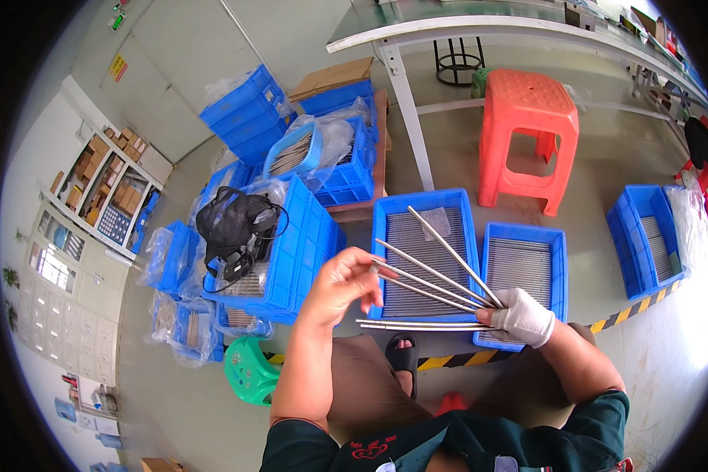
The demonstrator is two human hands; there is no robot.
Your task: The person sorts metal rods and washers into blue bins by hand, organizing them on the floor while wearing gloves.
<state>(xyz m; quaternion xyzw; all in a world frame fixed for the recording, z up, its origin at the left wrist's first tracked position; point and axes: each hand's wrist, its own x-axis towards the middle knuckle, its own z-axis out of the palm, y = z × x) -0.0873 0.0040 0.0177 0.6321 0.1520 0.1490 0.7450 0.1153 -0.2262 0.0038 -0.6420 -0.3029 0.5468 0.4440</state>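
Observation:
Several thin metal rods (434, 282) fan out from my right hand (525, 318), which wears a white glove and is closed around their right ends. My bare left hand (341, 286) pinches the left tip of one rod between thumb and fingers. Another rod (451, 256) angles up and away, while a close pair lies nearly level at the bottom of the fan. Under the rods stands a blue bin (379, 228) filled with rows of similar rods and a clear plastic bag (436, 223). Beside it, a smaller blue bin (560, 263) also holds rods.
Stacked blue crates (311, 236) stand at the left, with a black bag (240, 228) on top. A green stool (250, 371) is near my left arm. Ahead are a red stool (531, 102) and a workbench (448, 25). Another blue bin (628, 236) sits far right.

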